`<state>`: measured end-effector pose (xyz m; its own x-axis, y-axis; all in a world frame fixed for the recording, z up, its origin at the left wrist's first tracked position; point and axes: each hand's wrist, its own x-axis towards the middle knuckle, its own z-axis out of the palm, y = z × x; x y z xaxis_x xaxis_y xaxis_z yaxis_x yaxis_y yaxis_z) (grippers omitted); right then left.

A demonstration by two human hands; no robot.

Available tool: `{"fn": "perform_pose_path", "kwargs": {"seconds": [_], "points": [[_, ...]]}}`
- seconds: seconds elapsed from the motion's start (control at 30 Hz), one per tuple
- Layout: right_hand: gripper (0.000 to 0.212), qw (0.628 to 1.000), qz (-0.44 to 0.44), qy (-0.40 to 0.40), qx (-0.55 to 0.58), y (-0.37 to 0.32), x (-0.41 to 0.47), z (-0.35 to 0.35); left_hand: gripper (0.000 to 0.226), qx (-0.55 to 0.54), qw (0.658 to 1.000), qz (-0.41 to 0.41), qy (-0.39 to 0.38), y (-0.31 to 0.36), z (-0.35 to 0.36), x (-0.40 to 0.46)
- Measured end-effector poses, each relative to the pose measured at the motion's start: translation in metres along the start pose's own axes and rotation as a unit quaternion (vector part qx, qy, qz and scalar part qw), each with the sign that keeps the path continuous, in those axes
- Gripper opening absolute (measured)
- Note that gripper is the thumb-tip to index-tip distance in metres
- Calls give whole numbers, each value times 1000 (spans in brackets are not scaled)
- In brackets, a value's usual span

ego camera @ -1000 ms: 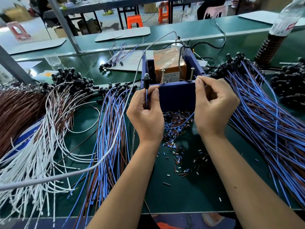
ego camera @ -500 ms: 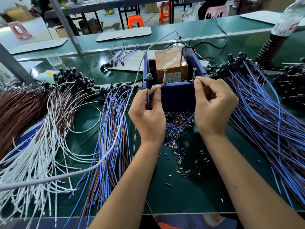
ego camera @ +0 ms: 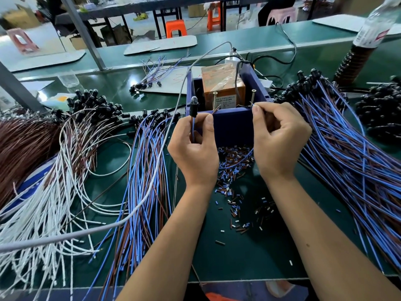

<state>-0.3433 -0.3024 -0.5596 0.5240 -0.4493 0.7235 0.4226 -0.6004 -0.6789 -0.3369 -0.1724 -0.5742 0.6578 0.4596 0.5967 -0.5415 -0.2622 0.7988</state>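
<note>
Hands work at a blue box [ego camera: 232, 127]. The left hand [ego camera: 195, 148] has its grip clamped on a blue lead [ego camera: 192, 129], whose black lamp head [ego camera: 193, 107] stands just above the grip. The right hand [ego camera: 280, 140] has its grip pinched on a wire end [ego camera: 252, 104] beside a screw [ego camera: 253, 97]. Insulation scraps [ego camera: 234, 164] lie below both grips on the table [ego camera: 260, 246].

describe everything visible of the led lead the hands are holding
The LED lead is a small clear bulb in a black sleeve, with thin blue and brown wires. The left hand grips it below the sleeve, bulb upright. The brown wire end pokes out past the thumb toward the left screw at the blue box. The blue wire sags in a loop between the hands above the cut insulation bits, and the right hand pinches its end beside the right screw; contact there is unclear.
</note>
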Motion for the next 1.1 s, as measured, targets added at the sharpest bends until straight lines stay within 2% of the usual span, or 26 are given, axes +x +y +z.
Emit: {"fn": "perform_pose_path", "kwargs": {"seconds": [0.2, 1.1], "points": [[15, 1000, 7, 13, -12, -2, 2, 3, 13, 2, 1000, -23, 20, -6, 0, 4], [15, 997, 70, 26, 29, 1, 4, 5, 10, -6, 999, -16, 44, -3, 0, 7]]}}
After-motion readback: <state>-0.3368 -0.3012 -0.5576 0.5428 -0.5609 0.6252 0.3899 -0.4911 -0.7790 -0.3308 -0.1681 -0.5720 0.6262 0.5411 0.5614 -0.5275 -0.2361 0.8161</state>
